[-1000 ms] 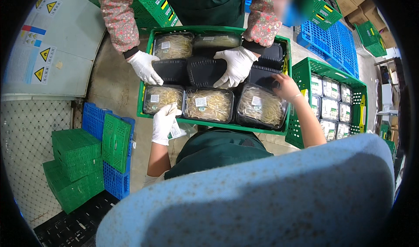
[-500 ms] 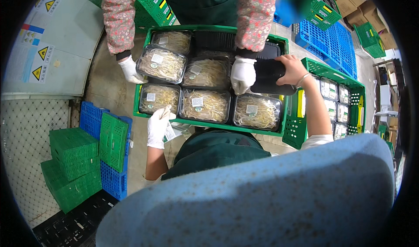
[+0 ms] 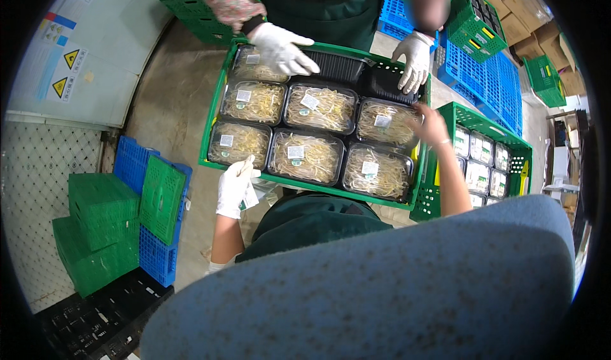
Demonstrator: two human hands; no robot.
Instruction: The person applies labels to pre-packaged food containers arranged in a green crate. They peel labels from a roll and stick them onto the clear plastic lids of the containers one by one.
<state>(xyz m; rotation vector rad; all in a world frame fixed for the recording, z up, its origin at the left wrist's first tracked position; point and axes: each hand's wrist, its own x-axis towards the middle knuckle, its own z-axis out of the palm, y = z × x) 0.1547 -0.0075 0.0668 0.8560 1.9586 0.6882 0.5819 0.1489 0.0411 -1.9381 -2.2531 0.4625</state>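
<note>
My left hand (image 3: 234, 187), in a white glove, pinches a white printed card (image 3: 250, 197) at the near left edge of a green crate (image 3: 305, 180). My bare right hand (image 3: 428, 126) is blurred at the right side, at a clear-lidded pack of bean sprouts (image 3: 387, 128); its fingers are smeared. Several such packs (image 3: 309, 159) with black bases fill the near and middle rows, and another (image 3: 253, 67) lies at the back left. Black trays (image 3: 337, 67) occupy the rest of the back row.
A co-worker in a dark apron holds two gloved hands (image 3: 286, 49) over the back row. A second crate (image 3: 484, 124) of white-labelled packs is at the right. Green crates (image 3: 102, 201) and blue pallets (image 3: 156, 255) stand at left, more pallets (image 3: 477, 86) and cardboard boxes (image 3: 512, 29) behind.
Sprout packs now show across the middle row, where black trays were. The co-worker's hands have lifted and moved back, fingers apart. My right hand moved up to a black tray, then down to a pack.
</note>
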